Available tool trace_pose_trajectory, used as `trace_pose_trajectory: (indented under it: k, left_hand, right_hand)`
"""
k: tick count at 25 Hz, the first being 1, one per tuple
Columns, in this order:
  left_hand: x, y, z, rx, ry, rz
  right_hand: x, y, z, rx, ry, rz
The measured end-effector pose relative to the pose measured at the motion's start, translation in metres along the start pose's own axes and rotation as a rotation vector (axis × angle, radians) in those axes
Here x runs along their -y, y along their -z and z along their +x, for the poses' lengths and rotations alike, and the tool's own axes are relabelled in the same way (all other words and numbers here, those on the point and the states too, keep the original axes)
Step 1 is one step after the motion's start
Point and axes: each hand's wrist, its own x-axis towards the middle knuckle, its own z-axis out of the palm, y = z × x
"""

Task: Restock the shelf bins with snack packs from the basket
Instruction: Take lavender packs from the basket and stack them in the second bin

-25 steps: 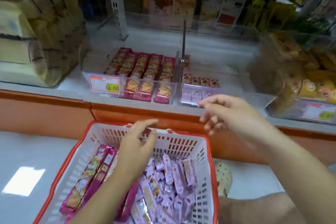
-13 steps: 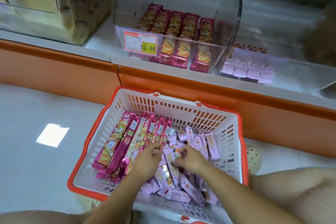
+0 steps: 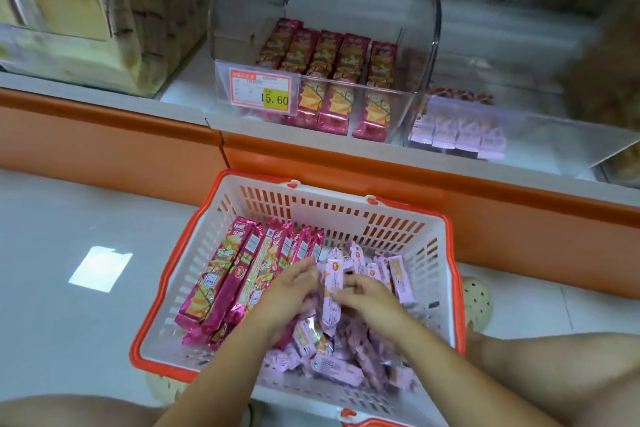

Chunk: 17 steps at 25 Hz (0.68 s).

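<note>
Left hand (image 3: 287,291) and right hand (image 3: 369,298) are pinching 1 lilac pack (image 3: 333,282) between them, its long axis pointing toward the bin (image 3: 554,149).

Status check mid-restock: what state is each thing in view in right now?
basket, on floor, part full.
long magenta packs, lined along its left side.
small pink packs, loose pile at right.
upright pink pack, pinched by right hand.
left hand, fingertips at that pack, grip unclear.
left bin, partly stocked, room above.
right bin, sparsely stocked near its front.
</note>
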Motion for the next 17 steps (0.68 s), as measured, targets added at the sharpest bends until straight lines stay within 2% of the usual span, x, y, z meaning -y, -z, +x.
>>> trace_pose_trajectory:
  k: [2,7,17]
  left_hand:
    - [-0.016,-0.005,-0.003,0.105,0.044,-0.255]
    - [-0.036,-0.018,-0.011,0.219,0.017,-0.308]
    - [-0.053,-0.036,-0.024,0.194,-0.078,-0.171]
  right_hand:
    - [0.014,0.014,-0.018,0.190,-0.032,0.354]
    - [0.013,0.041,-0.039,0.308,-0.076,0.653]
    - [0.012,0.055,-0.052,0.387,-0.001,0.765]
